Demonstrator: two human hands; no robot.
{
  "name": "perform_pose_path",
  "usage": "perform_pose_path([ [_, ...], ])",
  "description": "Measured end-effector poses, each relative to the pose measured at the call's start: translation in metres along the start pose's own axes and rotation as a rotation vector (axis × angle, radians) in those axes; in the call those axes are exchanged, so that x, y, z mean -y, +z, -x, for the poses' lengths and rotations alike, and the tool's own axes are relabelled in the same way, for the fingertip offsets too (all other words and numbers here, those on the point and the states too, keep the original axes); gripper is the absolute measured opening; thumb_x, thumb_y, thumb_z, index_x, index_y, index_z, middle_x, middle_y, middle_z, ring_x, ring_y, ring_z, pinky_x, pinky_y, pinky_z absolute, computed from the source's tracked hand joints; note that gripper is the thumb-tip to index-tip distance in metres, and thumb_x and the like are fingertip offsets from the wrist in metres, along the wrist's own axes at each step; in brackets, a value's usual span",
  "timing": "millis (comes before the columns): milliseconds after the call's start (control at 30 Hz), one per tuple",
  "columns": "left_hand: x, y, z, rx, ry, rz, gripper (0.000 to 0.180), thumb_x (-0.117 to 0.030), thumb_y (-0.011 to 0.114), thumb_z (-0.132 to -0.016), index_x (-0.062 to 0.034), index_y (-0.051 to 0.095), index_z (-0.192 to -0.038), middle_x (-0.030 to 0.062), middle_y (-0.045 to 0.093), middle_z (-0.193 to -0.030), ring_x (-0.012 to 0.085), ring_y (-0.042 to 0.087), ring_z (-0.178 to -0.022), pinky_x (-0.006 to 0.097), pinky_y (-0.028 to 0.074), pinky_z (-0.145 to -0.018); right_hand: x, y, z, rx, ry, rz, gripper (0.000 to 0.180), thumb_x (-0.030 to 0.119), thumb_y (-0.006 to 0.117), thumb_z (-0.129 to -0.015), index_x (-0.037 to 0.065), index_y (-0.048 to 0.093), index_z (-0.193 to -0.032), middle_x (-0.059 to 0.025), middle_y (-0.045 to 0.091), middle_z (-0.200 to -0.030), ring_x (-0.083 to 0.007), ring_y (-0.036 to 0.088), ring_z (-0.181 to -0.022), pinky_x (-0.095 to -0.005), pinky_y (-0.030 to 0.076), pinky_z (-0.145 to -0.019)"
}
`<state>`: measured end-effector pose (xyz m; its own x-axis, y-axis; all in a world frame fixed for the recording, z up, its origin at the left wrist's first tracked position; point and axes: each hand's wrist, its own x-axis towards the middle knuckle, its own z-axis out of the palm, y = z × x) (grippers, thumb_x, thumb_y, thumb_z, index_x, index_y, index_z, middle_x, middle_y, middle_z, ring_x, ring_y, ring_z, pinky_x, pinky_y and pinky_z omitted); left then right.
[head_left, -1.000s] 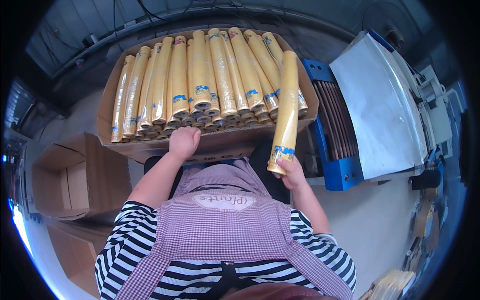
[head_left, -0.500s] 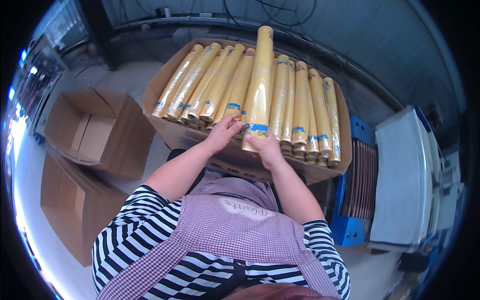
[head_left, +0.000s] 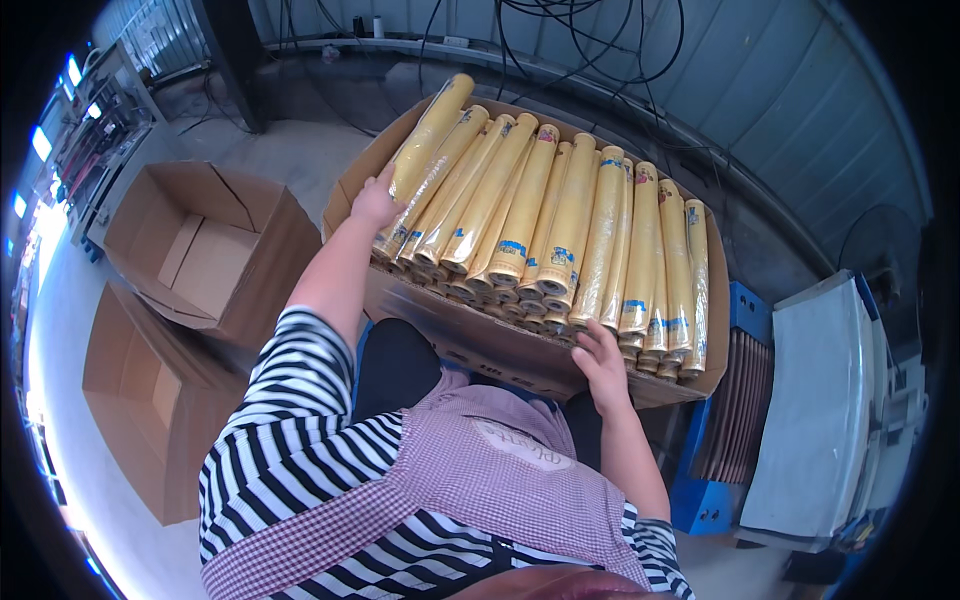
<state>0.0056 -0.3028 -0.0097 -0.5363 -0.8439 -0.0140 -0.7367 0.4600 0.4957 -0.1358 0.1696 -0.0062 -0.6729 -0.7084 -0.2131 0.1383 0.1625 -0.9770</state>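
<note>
My left hand (head_left: 377, 203) is closed around the lower part of a plastic-wrapped yellow roll (head_left: 432, 135) at the left end of a large cardboard box (head_left: 460, 310). That roll leans to the right at its top and sticks up above its neighbours. Several more yellow rolls (head_left: 555, 240) with blue print lie side by side in layers, filling the box, their round hollow ends facing me. At the box's front edge, right of the middle, my right hand (head_left: 603, 370) is open with fingers apart. Its fingertips are by the near ends of the rolls; whether they touch is unclear.
Two open cardboard boxes (head_left: 215, 250) stand on the floor to the left. On the right are a blue rack (head_left: 700, 505) with dark slats and a pale covered stack (head_left: 805, 410). Black cables (head_left: 600, 40) hang on the wall behind.
The roll that both hands held upright in the middle is no longer raised there. My left hand has moved to a roll at the far left; my right hand has opened and shifted right and nearer.
</note>
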Motion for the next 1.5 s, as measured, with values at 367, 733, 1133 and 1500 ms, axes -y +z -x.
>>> perform_pose_path([
  [367,0.054,0.036,-0.023,0.269,0.067,-0.390,0.069,0.001,0.049,-0.089,-0.0323,0.040,-0.149,0.0062,0.017,-0.164,0.0333,0.040,-0.139,0.040,0.039,-0.114,-0.061,-0.047,0.063,-0.280,0.038,0.027,0.047,0.001,0.062,-0.091,0.001,0.050,-0.136,-0.0120,0.058,-0.129,-0.0202,0.061,-0.112,-0.0311,0.048,-0.097],
  [733,0.039,0.029,-0.014,0.246,0.194,-0.622,0.055,-0.008,0.052,-0.090,-0.0299,0.052,-0.140,0.0089,0.024,-0.162,0.0375,0.050,-0.130,0.043,0.044,-0.108,-0.068,-0.064,0.062,-0.302,0.041,0.017,0.046,0.003,0.064,-0.091,0.001,0.051,-0.135,-0.0146,0.059,-0.128,-0.0189,0.061,-0.110,-0.0302,0.047,-0.097],
  [1133,-0.023,0.045,0.027,0.222,0.411,-0.415,0.037,-0.018,0.058,-0.088,-0.0105,0.063,-0.124,0.0141,0.055,-0.137,0.0357,0.059,-0.115,0.043,0.048,-0.099,-0.098,-0.080,0.062,-0.351,-0.059,0.151,0.043,0.005,0.065,-0.091,0.001,0.054,-0.132,-0.0137,0.062,-0.122,-0.0194,0.062,-0.109,-0.0312,0.049,-0.096],
  [1500,-0.152,0.114,0.220,0.585,0.734,-0.250,0.048,-0.055,0.056,-0.090,-0.0107,0.070,-0.104,0.0147,0.071,-0.099,0.0342,0.067,-0.097,0.046,0.052,-0.083,-0.114,-0.076,0.080,-0.477,-0.262,0.929,0.023,0.014,0.070,-0.078,0.007,0.069,-0.100,-0.0114,0.066,-0.104,-0.0319,0.061,-0.104,-0.0408,0.049,-0.092],
])
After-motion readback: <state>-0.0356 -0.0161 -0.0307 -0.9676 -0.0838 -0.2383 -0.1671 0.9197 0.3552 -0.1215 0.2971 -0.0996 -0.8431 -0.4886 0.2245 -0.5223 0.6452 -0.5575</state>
